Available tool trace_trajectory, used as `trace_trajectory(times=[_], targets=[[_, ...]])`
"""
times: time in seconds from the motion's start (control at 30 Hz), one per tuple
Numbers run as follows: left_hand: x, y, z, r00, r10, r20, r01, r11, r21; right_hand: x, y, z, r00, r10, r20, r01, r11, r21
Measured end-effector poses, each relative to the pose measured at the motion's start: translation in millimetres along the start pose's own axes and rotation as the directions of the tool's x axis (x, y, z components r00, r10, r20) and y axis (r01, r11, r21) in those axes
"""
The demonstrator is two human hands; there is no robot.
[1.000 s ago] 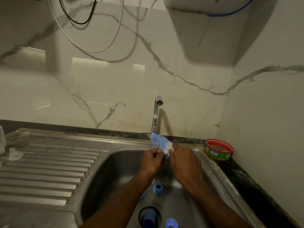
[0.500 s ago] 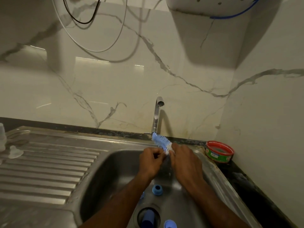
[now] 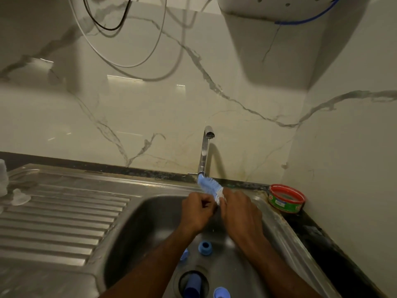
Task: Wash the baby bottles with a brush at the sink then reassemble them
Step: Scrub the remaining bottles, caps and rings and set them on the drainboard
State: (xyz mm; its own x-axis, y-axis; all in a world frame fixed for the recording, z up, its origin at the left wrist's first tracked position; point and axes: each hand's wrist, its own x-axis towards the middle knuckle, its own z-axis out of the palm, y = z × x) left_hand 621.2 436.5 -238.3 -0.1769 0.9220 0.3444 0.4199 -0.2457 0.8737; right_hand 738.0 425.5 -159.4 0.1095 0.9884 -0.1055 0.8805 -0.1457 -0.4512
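Observation:
Over the steel sink basin [image 3: 150,216] my right hand [image 3: 240,214] grips the handle of a bottle brush [image 3: 209,186]; its blue and white bristles stick up toward the tap [image 3: 205,151]. My left hand [image 3: 196,214] is curled tight around something small against the white bristle end; what it is stays hidden. A blue screw ring [image 3: 205,247] and a smaller blue piece [image 3: 184,254] lie on the basin floor. A dark blue part [image 3: 192,284] sits in the drain, with a light blue cap [image 3: 221,293] beside it.
A ribbed drainboard [image 3: 64,222] runs to the left, bearing a clear teat [image 3: 20,196] and a clear bottle [image 3: 3,177] at the frame edge. A red-rimmed green tub [image 3: 285,200] stands on the counter corner at right. Marble walls close in behind and at right.
Both hands stay together under the tap. The brush shifts only slightly between them, and the parts on the basin floor have not moved.

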Motion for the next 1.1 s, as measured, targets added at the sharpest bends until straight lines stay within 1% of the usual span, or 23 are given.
trace_trajectory(times=[0.07,0.1,0.13,0.17,0.23,0.27,0.3,0.33,0.4,0.47,0.53,0.57,0.6,0.63,0.67,0.73,0.77,0.8,0.87,0.9,0.97,1.03,1.1], targets=[[0.5,4.3,0.9,1.0,-0.02,0.005,0.02,1.0,-0.006,3.2,2.3,-0.6,0.999,-0.007,-0.031,0.006,0.999,-0.04],[0.1,6.4,-1.1,0.999,-0.048,-0.017,0.047,0.999,-0.024,1.0,3.2,-1.2,0.998,-0.042,-0.05,0.038,0.997,-0.073],[-0.4,8.8,-3.7,0.992,-0.109,-0.061,0.103,0.991,-0.086,-0.7,5.9,-1.5,0.995,-0.085,-0.047,0.08,0.992,-0.097],[-0.2,10.5,-6.3,0.97,-0.217,-0.113,0.191,0.96,-0.206,-1.2,7.9,-2.3,0.993,-0.117,-0.032,0.113,0.989,-0.1],[-1.8,12.7,-12.5,0.882,-0.448,-0.148,0.336,0.817,-0.47,-3.0,8.3,-0.7,0.994,-0.105,0.028,0.107,0.988,-0.108],[-2.1,12.6,-13.4,0.858,-0.496,-0.135,0.361,0.768,-0.53,-3.8,8.1,0.6,0.994,-0.099,0.052,0.105,0.985,-0.138],[-3.2,13.1,-14.2,0.86,-0.498,-0.112,0.362,0.75,-0.553,-4.5,7.2,2.5,0.991,-0.121,0.054,0.128,0.977,-0.173],[-4.1,14.0,-13.1,0.879,-0.472,-0.072,0.352,0.743,-0.57,-4.0,7.9,6.6,0.987,-0.157,0.023,0.158,0.967,-0.2],[-7.0,20.1,-8.2,0.915,-0.4,0.05,0.348,0.719,-0.601,-7.1,10.9,9.6,0.955,-0.278,-0.107,0.248,0.939,-0.237],[-9.0,25.0,-2.0,0.919,-0.368,0.146,0.376,0.7,-0.607,-12.5,15.0,6.6,0.913,-0.351,-0.209,0.296,0.92,-0.256],[-5.7,25.5,0.1,0.916,-0.376,0.139,0.381,0.708,-0.594,-15.0,17.3,4.6,0.895,-0.377,-0.238,0.309,0.909,-0.281],[-3.9,26.1,-0.7,0.908,-0.401,0.123,0.387,0.689,-0.612,-14.0,17.2,3.7,0.896,-0.381,-0.23,0.317,0.909,-0.273],[-0.8,24.1,-2.6,0.888,-0.447,0.107,0.4,0.637,-0.66,-15.0,19.3,3.3,0.903,-0.372,-0.217,0.317,0.915,-0.249],[1.4,23.1,-6.5,0.86,-0.499,0.107,0.408,0.546,-0.732,-16.7,19.3,3.1,0.912,-0.358,-0.202,0.314,0.923,-0.223],[3.9,21.9,-9.8,0.837,-0.531,0.131,0.4,0.43,-0.81,-18.4,19.5,3.0,0.918,-0.346,-0.191,0.309,0.93,-0.2],[5.0,24.1,-14.8,0.819,-0.539,0.198,0.355,0.206,-0.912,-16.5,22.0,6.1,0.916,-0.345,-0.205,0.312,0.933,-0.177],[3.7,26.6,-15.3,0.814,-0.535,0.224,0.348,0.141,-0.927,-15.6,21.3,7.3,0.918,-0.335,-0.215,0.302,0.938,-0.173],[2.0,30.1,-13.8,0.813,-0.529,0.245,0.348,0.104,-0.932,-14.8,21.0,8.5,0.923,-0.316,-0.22,0.288,0.946,-0.149],[-3.1,38.1,-8.1,0.809,-0.51,0.291,0.386,0.088,-0.918,-11.8,19.5,10.6,0.935,-0.281,-0.216,0.267,0.959,-0.094],[-5.0,41.1,-4.8,0.804,-0.499,0.323,0.425,0.104,-0.899,-11.2,18.9,10.9,0.923,-0.295,-0.249,0.281,0.955,-0.092],[-5.5,43.3,0.0,0.805,-0.481,0.348,0.48,0.183,-0.858,-14.9,18.9,8.0,0.855,-0.362,-0.37,0.336,0.932,-0.137],[0.2,38.9,-2.6,0.826,-0.492,0.274,0.443,0.265,-0.857,-19.3,23.2,6.2,0.809,-0.406,-0.426,0.384,0.913,-0.141],[7.4,30.9,-12.5,0.842,-0.515,0.16,0.37,0.336,-0.866,-20.0,27.5,7.5,0.799,-0.436,-0.414,0.416,0.898,-0.143]])
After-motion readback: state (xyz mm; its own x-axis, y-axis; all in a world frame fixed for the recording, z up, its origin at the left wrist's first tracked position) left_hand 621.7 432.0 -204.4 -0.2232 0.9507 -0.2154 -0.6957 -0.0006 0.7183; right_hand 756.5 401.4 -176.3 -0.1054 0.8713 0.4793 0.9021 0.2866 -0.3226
